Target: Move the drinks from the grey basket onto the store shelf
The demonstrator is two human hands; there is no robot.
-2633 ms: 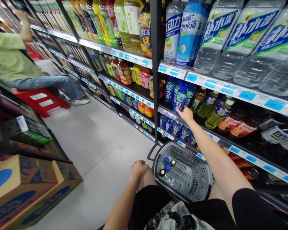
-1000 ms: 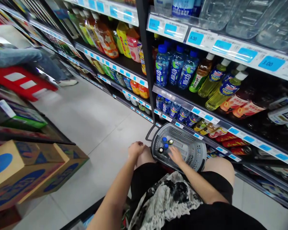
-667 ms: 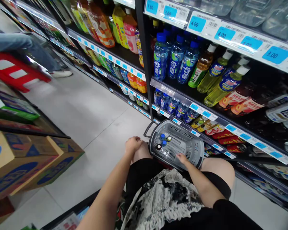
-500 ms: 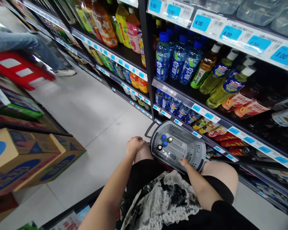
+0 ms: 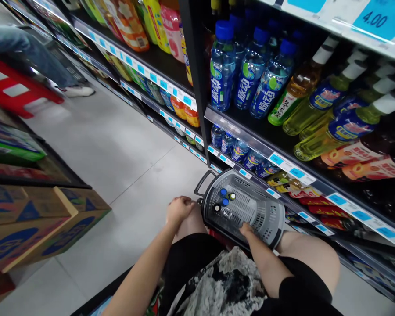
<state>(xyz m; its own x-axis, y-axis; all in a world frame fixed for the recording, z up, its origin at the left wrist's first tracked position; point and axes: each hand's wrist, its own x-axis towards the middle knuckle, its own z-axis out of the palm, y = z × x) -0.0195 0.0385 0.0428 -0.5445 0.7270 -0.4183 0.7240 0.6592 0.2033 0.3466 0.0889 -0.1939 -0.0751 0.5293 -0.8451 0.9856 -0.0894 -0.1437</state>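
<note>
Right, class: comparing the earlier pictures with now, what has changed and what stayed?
The right hand has let go of one of the blue bottles on the shelf and moved down to the near side of the grey basket; whether it grips there is unclear. The left hand stays on the left knee; four capped bottles remain in the basket.

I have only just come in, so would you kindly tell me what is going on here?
A person has a gray basket in front of them, beside shelves of bottled drinks. Their right hand is at the basket's near side, though its grip is unclear. Their left hand rests on the left knee. At least four capped bottles are grouped toward the basket's left end.
</note>
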